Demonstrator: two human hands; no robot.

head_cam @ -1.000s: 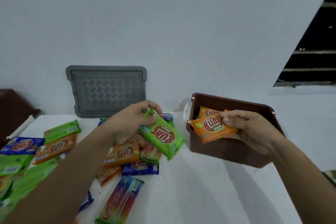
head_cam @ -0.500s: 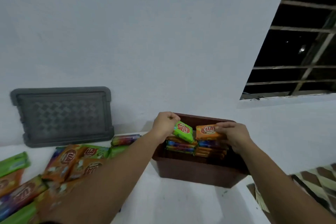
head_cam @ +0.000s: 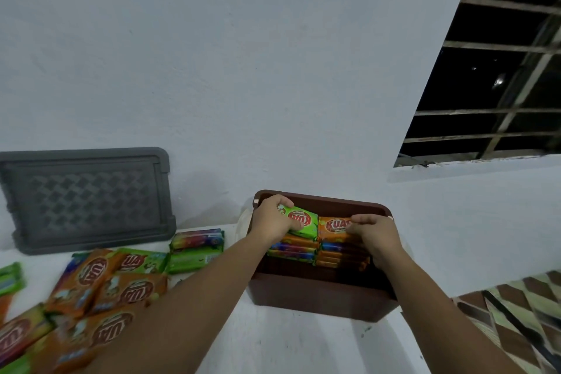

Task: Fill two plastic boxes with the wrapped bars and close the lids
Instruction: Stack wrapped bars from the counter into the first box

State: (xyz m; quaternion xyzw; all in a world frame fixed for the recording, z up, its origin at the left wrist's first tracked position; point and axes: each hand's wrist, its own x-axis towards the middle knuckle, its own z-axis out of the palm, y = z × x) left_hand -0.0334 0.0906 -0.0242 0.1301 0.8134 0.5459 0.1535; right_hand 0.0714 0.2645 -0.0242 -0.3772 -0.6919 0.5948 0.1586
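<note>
Pinching green bar, left hand; pinching orange bar, right hand; both atop box stacks.

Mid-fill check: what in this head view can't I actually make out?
1. Lower layers in the brown box: head view, front wall, green bar and orange bar hide them.
2. Loose bars: left arm covers some, the left edge cuts others.
3. Second box: out of frame; only a grey lid shows.
4. Pale thing behind the left hand: mostly hidden, unidentifiable.

Brown box open, stacked bars inside; green bar, orange bar topmost.
</note>
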